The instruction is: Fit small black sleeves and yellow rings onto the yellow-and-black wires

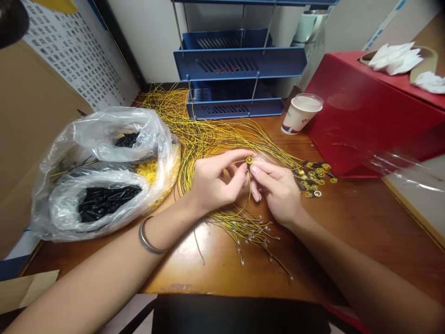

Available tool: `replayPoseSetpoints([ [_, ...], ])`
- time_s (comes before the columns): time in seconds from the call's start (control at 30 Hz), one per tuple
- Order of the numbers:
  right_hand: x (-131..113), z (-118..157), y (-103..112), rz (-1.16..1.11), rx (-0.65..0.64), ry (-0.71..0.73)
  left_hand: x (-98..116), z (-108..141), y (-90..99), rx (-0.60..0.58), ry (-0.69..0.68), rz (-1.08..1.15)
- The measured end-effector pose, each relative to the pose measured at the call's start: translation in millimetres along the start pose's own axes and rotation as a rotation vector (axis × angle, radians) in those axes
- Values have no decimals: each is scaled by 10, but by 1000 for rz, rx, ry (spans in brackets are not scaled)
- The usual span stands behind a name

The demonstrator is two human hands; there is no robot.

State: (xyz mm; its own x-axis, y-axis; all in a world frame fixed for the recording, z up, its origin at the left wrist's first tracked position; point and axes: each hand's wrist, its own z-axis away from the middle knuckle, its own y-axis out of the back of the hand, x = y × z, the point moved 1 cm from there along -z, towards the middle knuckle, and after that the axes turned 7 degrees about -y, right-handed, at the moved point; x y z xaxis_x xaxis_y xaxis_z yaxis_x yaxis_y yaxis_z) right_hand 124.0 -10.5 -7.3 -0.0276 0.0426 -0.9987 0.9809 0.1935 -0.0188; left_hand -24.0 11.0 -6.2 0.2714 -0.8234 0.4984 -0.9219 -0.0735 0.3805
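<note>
Between my two hands is a small black piece with a yellow hexagonal cap [249, 160], and a thin yellow wire hangs down from it. My left hand [220, 180] pinches it from the left with thumb and forefinger. On the other side, the thumb and fingers of my right hand [278, 188] press against the same piece. Below my hands, yellow and dark wires [231, 222] with small clear tips fan out over the wooden table [354, 232]. Right of my hands lies a cluster of finished-looking yellow hexagonal ends [313, 174] on wires.
A clear plastic bag [45, 185] at the left holds black tubes [107, 199] and yellow rings [156, 178]. Behind stand a blue rack [239, 65] and a paper cup [301, 113]. A red box [368, 111] with tissues is at the right.
</note>
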Motion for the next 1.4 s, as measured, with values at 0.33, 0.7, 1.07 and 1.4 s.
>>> replayPoseSetpoints([
  [0.33, -16, 3, 7, 10, -1, -2, -4, 9, -5, 1, 6, -8],
  [0.7, -4, 0, -3, 33, 31, 44, 21, -9, 9, -12, -1, -46],
  [1.07, -28, -1, -2, 72, 76, 74, -2, -42, 20, 65, -166, -320],
  [1.4, -25, 8, -2, 93, 97, 42, -24, -29, 6, 69, -162, -337],
])
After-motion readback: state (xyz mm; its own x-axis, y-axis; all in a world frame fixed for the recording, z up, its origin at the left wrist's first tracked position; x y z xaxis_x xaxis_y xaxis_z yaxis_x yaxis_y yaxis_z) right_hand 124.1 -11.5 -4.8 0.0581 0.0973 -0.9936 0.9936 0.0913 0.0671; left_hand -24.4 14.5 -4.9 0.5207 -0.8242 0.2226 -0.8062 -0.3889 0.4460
